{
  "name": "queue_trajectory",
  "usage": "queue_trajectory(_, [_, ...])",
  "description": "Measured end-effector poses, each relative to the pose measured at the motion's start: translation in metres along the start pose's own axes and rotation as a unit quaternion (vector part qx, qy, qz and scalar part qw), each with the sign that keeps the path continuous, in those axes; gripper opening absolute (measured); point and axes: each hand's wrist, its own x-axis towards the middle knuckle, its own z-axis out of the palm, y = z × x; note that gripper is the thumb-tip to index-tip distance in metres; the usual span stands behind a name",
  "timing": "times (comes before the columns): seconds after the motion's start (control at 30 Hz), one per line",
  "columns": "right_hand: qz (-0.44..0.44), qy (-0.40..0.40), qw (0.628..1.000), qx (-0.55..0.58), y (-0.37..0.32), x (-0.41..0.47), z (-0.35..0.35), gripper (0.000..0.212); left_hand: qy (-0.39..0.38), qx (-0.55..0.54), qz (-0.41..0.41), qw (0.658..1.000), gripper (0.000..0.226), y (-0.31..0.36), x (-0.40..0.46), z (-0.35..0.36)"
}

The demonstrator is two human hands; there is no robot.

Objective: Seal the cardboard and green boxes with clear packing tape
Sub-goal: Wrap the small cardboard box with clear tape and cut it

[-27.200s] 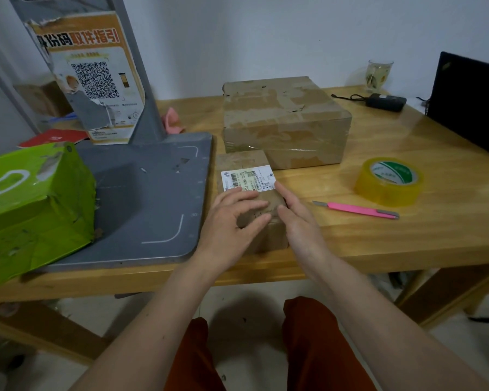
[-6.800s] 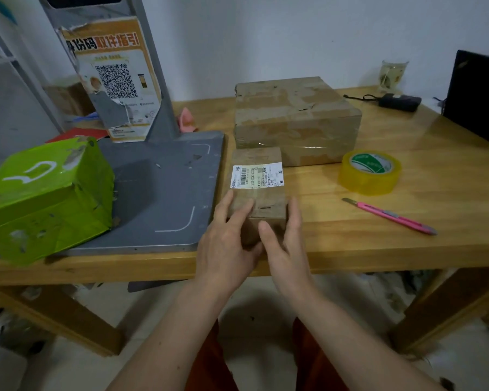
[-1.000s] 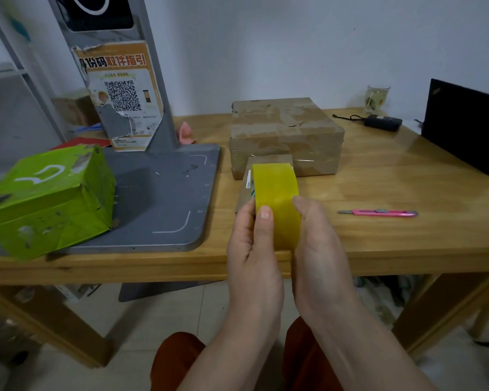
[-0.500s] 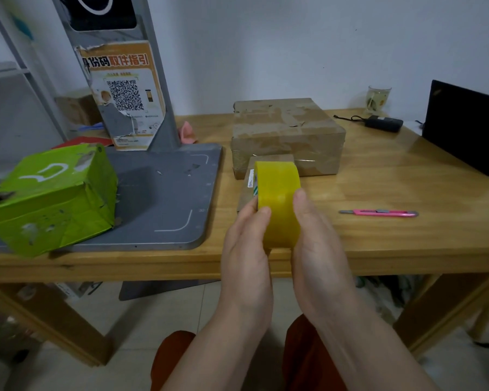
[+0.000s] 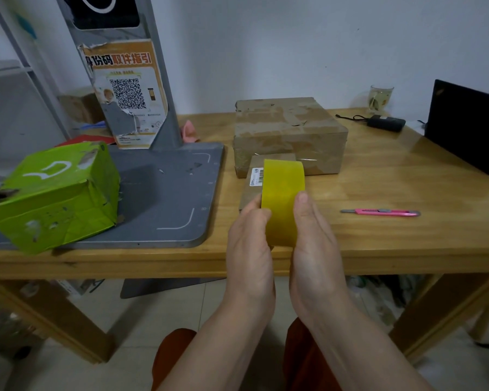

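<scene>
Yellowish tape [image 5: 283, 201] stands on edge between my palms, lifted off the table [image 5: 407, 235] and held just above its near edge; a few seconds back it lay flat on the wood to the right while I pressed down the small box [image 5: 250, 187], so I judge that box's flaps are settled and I am now hunting for the loose end of the roll. My left hand [image 5: 250, 249] pinches the roll's left face, thumb lying on the rim; my right hand [image 5: 314, 238] grips the other side, thumb on the outer wrap; over the last second the roll has hardly moved, only my left thumb has slid down a little. No strip is pulled free yet, and none of the boxes shows new tape that I can tell.

Behind the roll sits the small box with its white label, partly hidden; just beyond it and touching or nearly so, the big box [image 5: 290, 134], already patchy with old tape. A pink cutter [image 5: 380, 212] lies to the right, well apart. To the left the green box [image 5: 54, 193], dented and tilted, rests on a grey base plate [image 5: 167, 198] whose post carries a torn QR poster [image 5: 124, 97]. Far right: a glass [image 5: 381, 98], a black adapter [image 5: 386, 122], a dark screen [image 5: 469, 125]; white wall behind, tiled floor below.
</scene>
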Motion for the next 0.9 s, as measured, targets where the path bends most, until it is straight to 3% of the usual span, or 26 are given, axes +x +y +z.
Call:
queue_trajectory(0.63, [-0.021,0.008,1.000,0.010,0.0055,0.0007,-0.0033,0.033,0.014,0.003,-0.038,0.999,0.043,-0.0054,-0.0031,-0.0037])
queue_trajectory(0.77, [-0.029,0.010,0.999,0.016,0.0033,0.0013,-0.0047,0.030,-0.011,0.008,-0.025,1.000,0.033,-0.0024,-0.0057,-0.0014])
queue_trajectory(0.9, [-0.020,0.002,1.000,0.008,0.0047,0.0005,-0.0028,0.034,0.016,0.014,-0.011,1.000,0.030,-0.0047,-0.0065,-0.0001])
